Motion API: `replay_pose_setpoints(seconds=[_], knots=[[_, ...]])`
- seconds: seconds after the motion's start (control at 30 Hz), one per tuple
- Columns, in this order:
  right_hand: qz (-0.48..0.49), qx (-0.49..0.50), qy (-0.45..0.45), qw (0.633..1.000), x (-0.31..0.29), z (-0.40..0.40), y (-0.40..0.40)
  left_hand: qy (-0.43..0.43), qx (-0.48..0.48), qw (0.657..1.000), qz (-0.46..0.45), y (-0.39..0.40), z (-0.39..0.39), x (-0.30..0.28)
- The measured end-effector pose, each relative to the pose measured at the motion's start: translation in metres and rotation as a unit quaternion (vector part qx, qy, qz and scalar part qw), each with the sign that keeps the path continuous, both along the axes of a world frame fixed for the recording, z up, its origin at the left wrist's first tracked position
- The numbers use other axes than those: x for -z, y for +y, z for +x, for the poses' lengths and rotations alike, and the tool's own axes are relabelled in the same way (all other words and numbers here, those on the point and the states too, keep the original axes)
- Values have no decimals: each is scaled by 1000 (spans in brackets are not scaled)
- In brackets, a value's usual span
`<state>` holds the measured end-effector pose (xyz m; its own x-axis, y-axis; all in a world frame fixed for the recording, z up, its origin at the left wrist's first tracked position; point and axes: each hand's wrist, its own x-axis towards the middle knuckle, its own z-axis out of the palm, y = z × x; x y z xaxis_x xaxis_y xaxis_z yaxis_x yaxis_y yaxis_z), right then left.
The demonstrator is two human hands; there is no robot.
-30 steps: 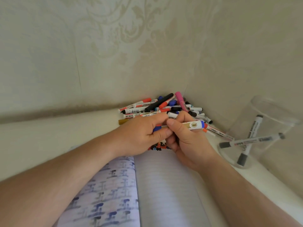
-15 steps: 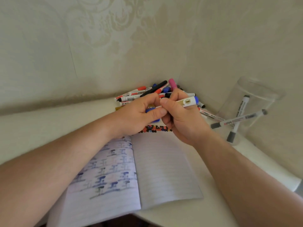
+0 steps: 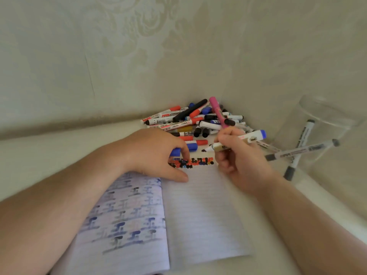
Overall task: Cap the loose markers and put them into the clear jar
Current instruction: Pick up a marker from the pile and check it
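My right hand [image 3: 236, 157] grips an uncapped white marker with a blue end [image 3: 251, 138], its dark tip pointing left above the notebook. My left hand [image 3: 156, 153] holds a blue cap [image 3: 175, 151] in its curled fingers, thumb resting on the page. The two hands are apart. A pile of markers [image 3: 198, 121] in red, black, blue and pink lies in the corner behind them. The clear jar [image 3: 325, 132] stands at the right with two grey-capped markers [image 3: 297, 150] inside.
An open lined notebook [image 3: 198, 215] lies under my hands, with coloured marker dots [image 3: 192, 162] along its top edge and ink marks on the left page. Patterned walls meet in a corner behind the pile. The pale table edge runs along the right.
The hands have pulled apart: the blue cap came off the marker and stays in my left hand, which dropped to the notebook. My right hand moved right with the bare marker.
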<state>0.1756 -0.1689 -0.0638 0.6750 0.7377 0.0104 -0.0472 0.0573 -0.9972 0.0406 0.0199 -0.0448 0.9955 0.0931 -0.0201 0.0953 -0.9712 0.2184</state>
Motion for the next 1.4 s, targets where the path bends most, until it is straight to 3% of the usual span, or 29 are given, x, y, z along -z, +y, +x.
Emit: replay_pose_setpoints(seconds=[0.13,0.37,1.4], knots=[[-83,23,-160,983,9,-5,4,22,-9,999,49,0,1,3],[-160,86,-224,958,10,-4,9,19,-23,998,54,1,2,4],[-195,90,-226,950,10,-8,13,21,-9,998,58,5,7,8]])
